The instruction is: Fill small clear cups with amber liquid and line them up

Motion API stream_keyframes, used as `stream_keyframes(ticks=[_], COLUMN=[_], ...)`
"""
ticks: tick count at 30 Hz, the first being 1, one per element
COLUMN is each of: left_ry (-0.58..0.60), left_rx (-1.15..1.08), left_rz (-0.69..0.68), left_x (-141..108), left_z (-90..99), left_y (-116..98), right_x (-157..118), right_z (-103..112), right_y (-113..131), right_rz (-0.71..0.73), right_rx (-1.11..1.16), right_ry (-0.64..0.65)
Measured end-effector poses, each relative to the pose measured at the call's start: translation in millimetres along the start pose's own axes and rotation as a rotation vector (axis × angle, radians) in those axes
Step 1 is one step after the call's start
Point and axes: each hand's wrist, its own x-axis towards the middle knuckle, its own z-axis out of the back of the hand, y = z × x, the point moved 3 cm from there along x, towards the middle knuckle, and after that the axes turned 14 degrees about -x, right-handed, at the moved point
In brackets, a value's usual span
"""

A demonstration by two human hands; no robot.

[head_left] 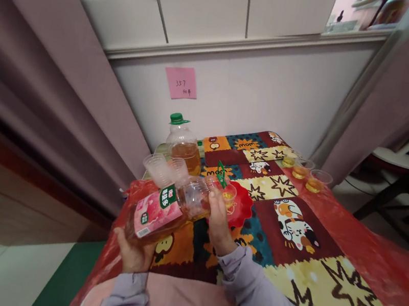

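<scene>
A large clear juice bottle with a pink and green label is tilted, its neck pointing right and slightly up. My left hand supports its base from below, and my right hand grips it near the neck. Beyond the neck, a clear plastic cup with some yellow drink stands on a red scalloped plate. A small green piece shows at the bottle's mouth; how it is attached is unclear. Whether juice is flowing cannot be made out.
Behind stand a green-capped jug of amber drink and stacked plastic cups. Several cups of yellow drink line the far right side. A patterned mat lies over red plastic sheeting. A wall with a pink note rises behind.
</scene>
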Motion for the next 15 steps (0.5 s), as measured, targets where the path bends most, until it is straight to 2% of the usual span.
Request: stream_keyframes(ticks=[4,10,15], left_ry=[-0.014,0.054,0.040], left_rx=[-0.026,-0.057,-0.085], left_rz=[0.055,0.197,0.198], left_x=[-2.4,-1.3,-0.3], left_z=[3.0,3.8,4.9], left_y=[4.7,12.8,22.2], right_x=[-1.7,-7.9,-12.8], right_z=[6.3,9.5,13.7], right_y=[11.7,36.2,43.1], right_rz=[0.074,0.158,0.183], right_rx=[-0.068,-0.200,-0.300], right_ry=[0.006,0.020,-0.015])
